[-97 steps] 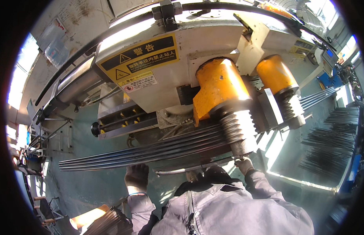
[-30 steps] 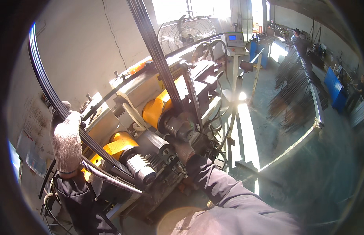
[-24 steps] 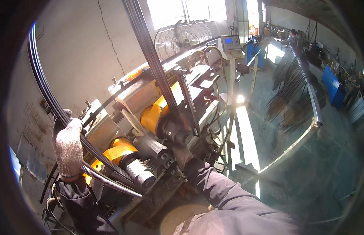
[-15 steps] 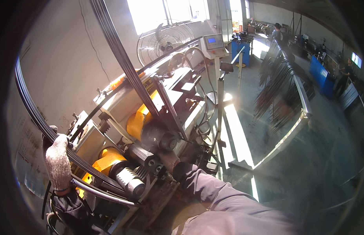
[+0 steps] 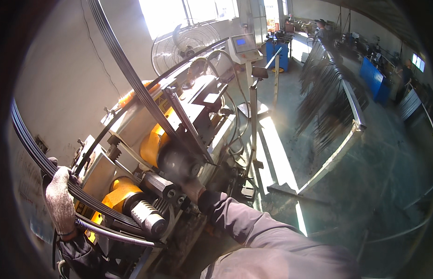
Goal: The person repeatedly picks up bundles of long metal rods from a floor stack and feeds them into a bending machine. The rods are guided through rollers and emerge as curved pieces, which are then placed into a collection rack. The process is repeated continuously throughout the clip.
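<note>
Near wall: I see a pale grey wall with a thin dark cable wandering down it.
Main window: a wide, divided window glares white at the top, above a round wire-caged fan.
Floor: smooth, grey-green floor, crossed by a long white streak of sunlight.
Far end: I make out a blue boxy stand and, farther right, an upright blue panel.
Right side: a small bright window, dim surroundings.

The hands are partly hidden; the top edge cuts slanting rods; dark hanging rods blur.
</note>
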Motion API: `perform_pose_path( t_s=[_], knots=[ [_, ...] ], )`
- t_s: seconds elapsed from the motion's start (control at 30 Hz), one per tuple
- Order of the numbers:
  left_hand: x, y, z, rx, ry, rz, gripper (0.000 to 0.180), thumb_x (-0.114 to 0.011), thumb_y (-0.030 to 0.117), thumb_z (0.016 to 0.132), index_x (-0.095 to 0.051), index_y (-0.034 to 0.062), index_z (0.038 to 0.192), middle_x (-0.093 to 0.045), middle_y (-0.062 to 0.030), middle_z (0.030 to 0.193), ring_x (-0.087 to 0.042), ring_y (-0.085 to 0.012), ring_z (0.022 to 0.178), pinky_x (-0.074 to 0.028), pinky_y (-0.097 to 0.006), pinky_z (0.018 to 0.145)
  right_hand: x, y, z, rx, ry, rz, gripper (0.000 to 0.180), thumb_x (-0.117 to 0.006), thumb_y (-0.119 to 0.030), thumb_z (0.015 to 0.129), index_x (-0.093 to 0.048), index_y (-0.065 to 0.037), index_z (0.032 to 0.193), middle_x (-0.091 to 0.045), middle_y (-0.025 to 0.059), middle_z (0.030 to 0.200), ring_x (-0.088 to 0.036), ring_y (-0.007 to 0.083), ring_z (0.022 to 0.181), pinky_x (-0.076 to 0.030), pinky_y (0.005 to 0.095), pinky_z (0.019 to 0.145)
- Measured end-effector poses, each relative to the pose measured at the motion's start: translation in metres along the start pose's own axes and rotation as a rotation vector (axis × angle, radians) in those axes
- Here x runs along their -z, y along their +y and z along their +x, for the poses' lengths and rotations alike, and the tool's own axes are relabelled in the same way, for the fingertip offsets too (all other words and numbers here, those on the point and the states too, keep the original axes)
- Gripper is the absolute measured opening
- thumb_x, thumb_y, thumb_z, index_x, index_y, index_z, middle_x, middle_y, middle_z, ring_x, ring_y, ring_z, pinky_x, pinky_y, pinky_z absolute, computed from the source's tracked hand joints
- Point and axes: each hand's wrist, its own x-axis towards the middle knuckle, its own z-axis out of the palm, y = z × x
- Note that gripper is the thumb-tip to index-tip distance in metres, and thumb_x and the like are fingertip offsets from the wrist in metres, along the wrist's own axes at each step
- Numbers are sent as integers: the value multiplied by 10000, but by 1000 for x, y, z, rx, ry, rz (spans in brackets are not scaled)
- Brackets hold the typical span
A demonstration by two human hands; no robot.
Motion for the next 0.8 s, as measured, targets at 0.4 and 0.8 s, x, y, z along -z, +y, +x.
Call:
perform_pose_path(
  t_s=[0.4, 0.8],
  knots=[
    [9, 9, -8, -414, -162, 701, 228, -530, 92, 1134, -732, 1, 1188, -774, -131, 984, -773, -203, 873, -613, -324, 804, 4, -15, 1, -414, -96, 451, 380, -688, -207, 1075, -697, -22, 1407, -733, 124, 1363, -694, 220, 1242, -543, 376, 1053],
    [37, 17, -16, 17, -230, 364, 236, -684, 98, 1067, -771, -34, 1241, -831, -133, 1096, -806, -201, 1038, -633, -329, 953, 4, 17, -9, 12, -216, -367, 319, -667, -82, 962, -723, -75, 1275, -759, 210, 1118, -749, 386, 1066, -586, 459, 914]
  ],
)
